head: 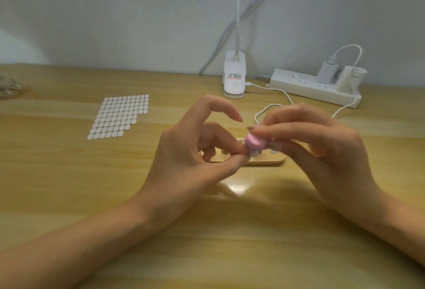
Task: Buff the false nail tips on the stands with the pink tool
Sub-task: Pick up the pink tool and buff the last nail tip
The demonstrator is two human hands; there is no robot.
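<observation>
A small pink buffing tool (254,143) is pinched between the fingertips of my right hand (317,144). Its end lies on a pale false nail tip (323,154) at the middle of the view. My left hand (186,153) pinches the stand under that tip with thumb and middle finger, index finger raised and curved. Both hands hover over a light wooden stand base (266,161) on the table. Other pegs on the base are mostly hidden behind my fingers.
A sheet of white adhesive dots (119,116) lies at the left. A white clip lamp (234,77) and a white power strip (315,86) with plugs and cables stand at the back by the wall. A clear packet (11,87) sits at the far left edge.
</observation>
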